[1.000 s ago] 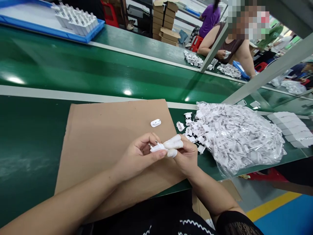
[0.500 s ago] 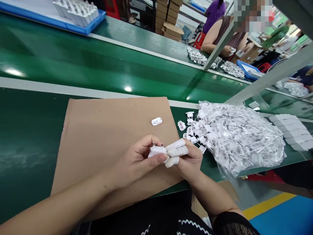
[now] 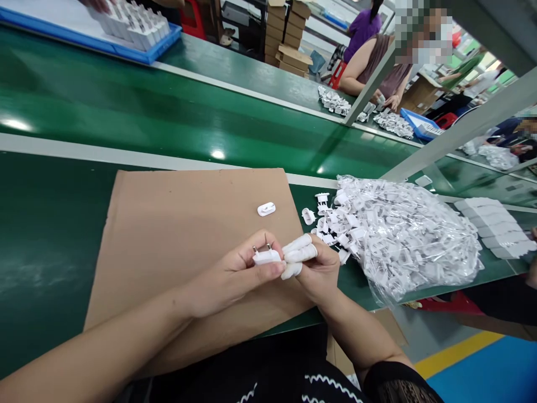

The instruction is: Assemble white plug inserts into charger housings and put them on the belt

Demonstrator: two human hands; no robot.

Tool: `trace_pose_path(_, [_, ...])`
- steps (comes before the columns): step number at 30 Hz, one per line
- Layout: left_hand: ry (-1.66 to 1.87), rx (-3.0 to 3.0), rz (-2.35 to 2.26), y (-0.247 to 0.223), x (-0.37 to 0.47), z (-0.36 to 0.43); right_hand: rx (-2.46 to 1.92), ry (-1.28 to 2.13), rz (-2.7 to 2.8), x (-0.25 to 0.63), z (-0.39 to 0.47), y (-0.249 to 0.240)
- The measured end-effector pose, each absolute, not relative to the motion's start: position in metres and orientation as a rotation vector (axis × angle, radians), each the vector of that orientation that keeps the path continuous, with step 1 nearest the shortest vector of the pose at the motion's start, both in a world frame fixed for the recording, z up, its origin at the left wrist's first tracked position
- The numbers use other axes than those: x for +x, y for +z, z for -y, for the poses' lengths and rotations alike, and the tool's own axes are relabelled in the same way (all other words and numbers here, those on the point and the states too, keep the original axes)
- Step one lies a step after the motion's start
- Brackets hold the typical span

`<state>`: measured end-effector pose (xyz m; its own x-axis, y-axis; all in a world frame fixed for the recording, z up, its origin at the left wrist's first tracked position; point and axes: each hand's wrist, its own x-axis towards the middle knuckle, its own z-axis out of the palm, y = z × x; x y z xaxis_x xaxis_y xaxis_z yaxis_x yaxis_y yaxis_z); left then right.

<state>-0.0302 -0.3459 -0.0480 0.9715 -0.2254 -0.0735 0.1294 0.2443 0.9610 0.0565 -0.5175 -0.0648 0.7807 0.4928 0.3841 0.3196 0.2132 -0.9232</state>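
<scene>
Plug of white plastic (image 3: 265,257), two metal pins (image 3: 269,247) jutting out, hovering over flat tan cardboard (image 3: 180,235) | left hand (image 3: 235,271) pinching it | right hand (image 3: 316,266), wearing white finger covers (image 3: 301,254), gripping its end | crinkled transparent bag (image 3: 419,238) lying on glossy green surface (image 3: 39,235)

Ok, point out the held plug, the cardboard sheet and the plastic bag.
Held plug (image 3: 267,257), head view: white body.
Cardboard sheet (image 3: 184,229), head view: bare surface.
Plastic bag (image 3: 419,240), head view: clear film.

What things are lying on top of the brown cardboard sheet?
One small white oval piece lies on the brown cardboard sheet. The left hand, left forearm and right hand cover parts of it; anything there cannot be seen.
</scene>
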Motion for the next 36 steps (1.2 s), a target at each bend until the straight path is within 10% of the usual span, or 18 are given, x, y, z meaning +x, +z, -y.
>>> trace_pose_path(29, [0.509,1.947,0.468,-0.067,-0.032,0.341,-1.307,0.241,0.672,0.056,0.512,-0.069])
trace_pose_path(36, [0.203,1.576,0.178,-0.071,-0.040,0.348,-1.230,0.380,0.649,0.056,0.511,-0.076])
